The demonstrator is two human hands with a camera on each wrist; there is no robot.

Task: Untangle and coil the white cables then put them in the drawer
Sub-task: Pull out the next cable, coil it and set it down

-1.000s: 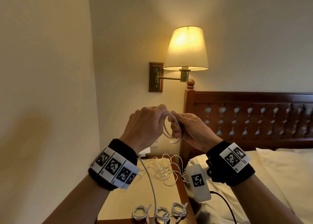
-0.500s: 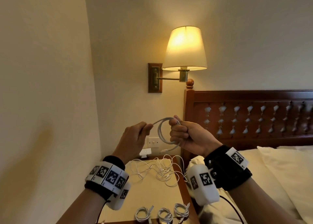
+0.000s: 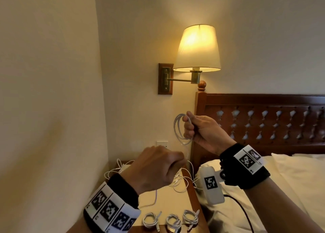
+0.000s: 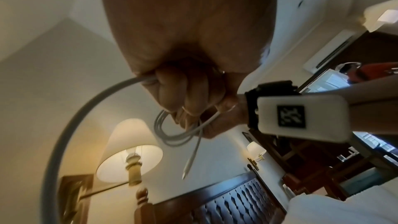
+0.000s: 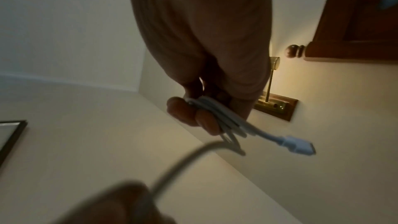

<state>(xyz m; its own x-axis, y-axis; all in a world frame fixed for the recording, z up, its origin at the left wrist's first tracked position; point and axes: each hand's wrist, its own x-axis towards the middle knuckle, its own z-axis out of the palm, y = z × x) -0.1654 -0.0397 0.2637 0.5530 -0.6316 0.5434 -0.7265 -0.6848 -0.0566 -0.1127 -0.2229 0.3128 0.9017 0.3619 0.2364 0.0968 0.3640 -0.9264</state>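
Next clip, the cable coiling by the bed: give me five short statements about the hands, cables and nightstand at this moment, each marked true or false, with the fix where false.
1. The right hand holds a partly wound coil. True.
2. The left hand is empty. False: it grips the cable's free run, as the left wrist view shows.
3. Three finished coils lie at the nightstand's near edge. True.
4. The wall lamp is off. False: it is lit.
5. No tangled cables remain on the nightstand. False: a loose tangle lies at its far end.
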